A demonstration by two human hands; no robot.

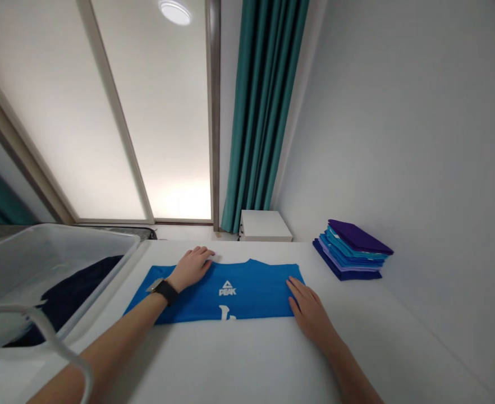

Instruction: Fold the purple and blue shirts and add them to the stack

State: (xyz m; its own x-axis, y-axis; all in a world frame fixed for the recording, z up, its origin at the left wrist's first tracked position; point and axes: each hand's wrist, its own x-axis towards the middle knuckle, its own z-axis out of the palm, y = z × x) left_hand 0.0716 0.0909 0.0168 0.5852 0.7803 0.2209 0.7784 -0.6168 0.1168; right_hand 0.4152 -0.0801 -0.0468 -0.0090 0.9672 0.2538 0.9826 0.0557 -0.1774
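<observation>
A blue T-shirt (pixel 247 292) with a white logo lies folded into a wide band on the white table (pixel 256 359). My left hand (pixel 192 266), with a black watch on its wrist, rests flat on the shirt's upper left part near the collar, fingers stretched out. My right hand (pixel 308 310) lies flat at the shirt's right edge, fingers extended and touching the fabric. Neither hand holds anything.
A stack of folded blue and purple garments (pixel 351 249) sits at the table's far right by the wall. A clear plastic bin (pixel 41 269) with dark clothing stands at the left. A small white cabinet (pixel 264 225) and a teal curtain (pixel 264 112) are behind the table.
</observation>
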